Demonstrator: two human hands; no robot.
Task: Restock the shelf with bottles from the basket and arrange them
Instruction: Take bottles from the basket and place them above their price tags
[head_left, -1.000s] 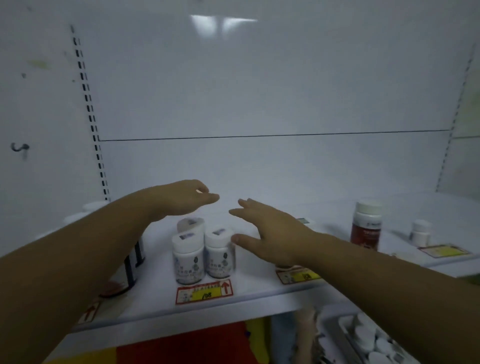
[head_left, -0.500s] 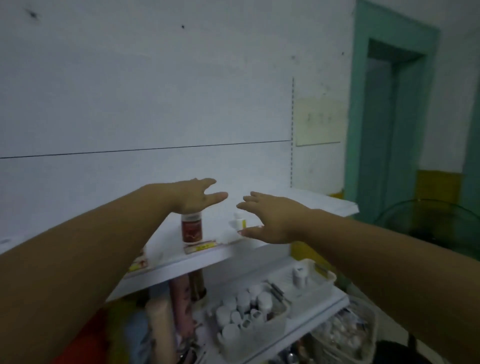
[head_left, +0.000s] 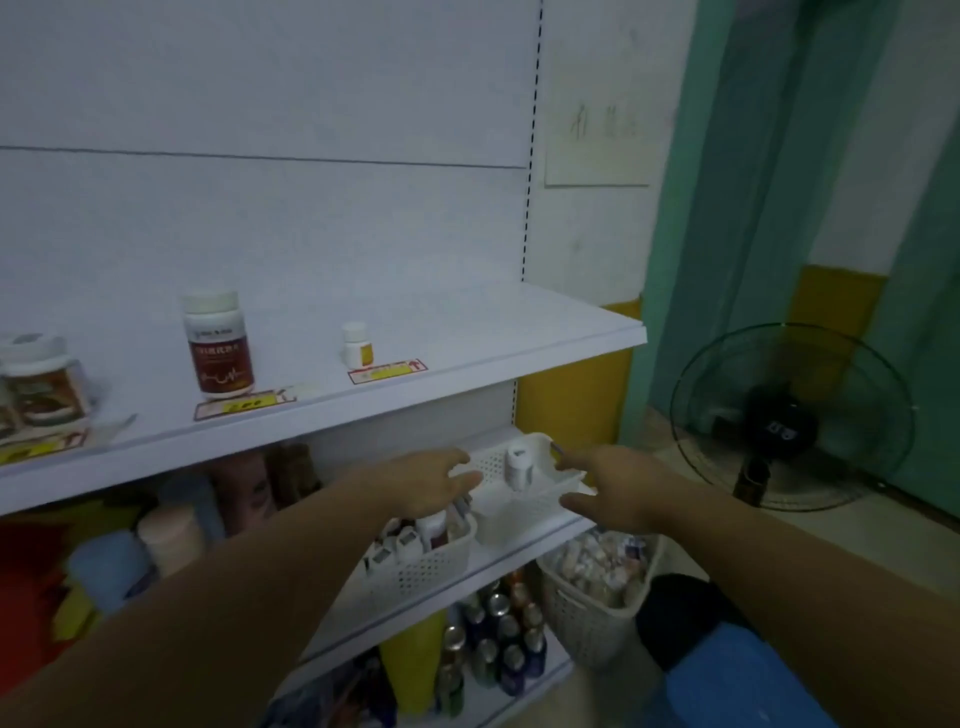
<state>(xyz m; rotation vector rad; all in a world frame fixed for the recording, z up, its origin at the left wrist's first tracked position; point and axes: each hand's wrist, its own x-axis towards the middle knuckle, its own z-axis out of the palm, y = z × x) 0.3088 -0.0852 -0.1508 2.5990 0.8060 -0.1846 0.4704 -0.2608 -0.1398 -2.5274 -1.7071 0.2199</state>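
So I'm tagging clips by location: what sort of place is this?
Probably a small pharmacy or shop. White retail shelf carries price labels on its front edge, a medicine bottle stands behind one, and white baskets of bottles sit below.

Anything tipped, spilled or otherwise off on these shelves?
Nothing stands out. The red-labelled bottle and small white bottle stand upright on the top shelf; one bottle stands upright in the white basket.
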